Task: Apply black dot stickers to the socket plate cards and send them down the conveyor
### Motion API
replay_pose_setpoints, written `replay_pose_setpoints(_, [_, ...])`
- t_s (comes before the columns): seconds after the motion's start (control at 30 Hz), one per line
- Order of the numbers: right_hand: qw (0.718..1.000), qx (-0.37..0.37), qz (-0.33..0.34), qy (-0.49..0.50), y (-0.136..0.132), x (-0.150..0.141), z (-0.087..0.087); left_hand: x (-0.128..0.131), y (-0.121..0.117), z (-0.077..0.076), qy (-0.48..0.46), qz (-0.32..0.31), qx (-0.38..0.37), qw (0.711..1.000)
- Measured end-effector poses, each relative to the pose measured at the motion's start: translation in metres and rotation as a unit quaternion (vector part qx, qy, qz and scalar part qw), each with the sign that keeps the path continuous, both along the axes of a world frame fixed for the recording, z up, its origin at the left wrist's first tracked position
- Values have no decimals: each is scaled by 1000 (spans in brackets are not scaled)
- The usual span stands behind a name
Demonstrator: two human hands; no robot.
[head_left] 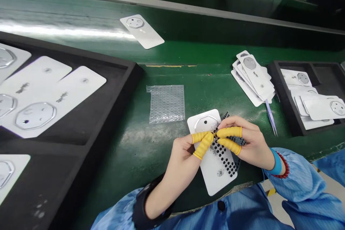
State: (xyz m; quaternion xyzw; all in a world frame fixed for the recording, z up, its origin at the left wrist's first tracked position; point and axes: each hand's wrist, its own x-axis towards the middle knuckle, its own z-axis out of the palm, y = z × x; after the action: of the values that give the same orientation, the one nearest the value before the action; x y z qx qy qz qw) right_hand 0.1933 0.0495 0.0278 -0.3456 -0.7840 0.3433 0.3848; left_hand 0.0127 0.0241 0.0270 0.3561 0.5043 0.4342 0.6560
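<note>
A white rectangular plastic card [209,172] with a clear octagonal window and rows of small black dots lies at four o'clock on the green worktop [121,151]. The left hand [182,156] and right hand [250,143], in yellow rubber finger cots [203,145], meet in a narrow grip above it, pinching something too small to tell.

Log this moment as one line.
left hand | right hand | yellow finger cots | fingertips meeting over white card | black dots

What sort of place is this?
Probably a factory assembly line for small electronic parts: a green bench mat that looks antistatic, yellow finger cots, a blue smock sleeve, and black foam trays of white cards.
</note>
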Motion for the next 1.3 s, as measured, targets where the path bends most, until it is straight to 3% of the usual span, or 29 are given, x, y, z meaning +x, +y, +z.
replay_pose_setpoints(0.2, [1000,16,4,-6,2,0,1,2,0,-2,-1,-8,41,999])
replay_pose_setpoints(0.47, [998,43,18,-52,1,1,-2,0,-3,-8,96,-17,140,985])
replay_pose_setpoints(0.63, [990,74,43,-110,3,1,-6,0,-1,-10,93,-22,107,990])
replay_pose_setpoints(0.87, [993,74,36,-88,4,3,-9,-1,3,-9,110,-33,117,986])
replay_pose_setpoints(1.13, [973,117,80,-179,8,2,-15,1,5,-13,36,-37,-12,999])
replay_pose_setpoints(1.3, [966,126,97,-203,14,4,-21,1,7,-19,26,-40,-36,998])
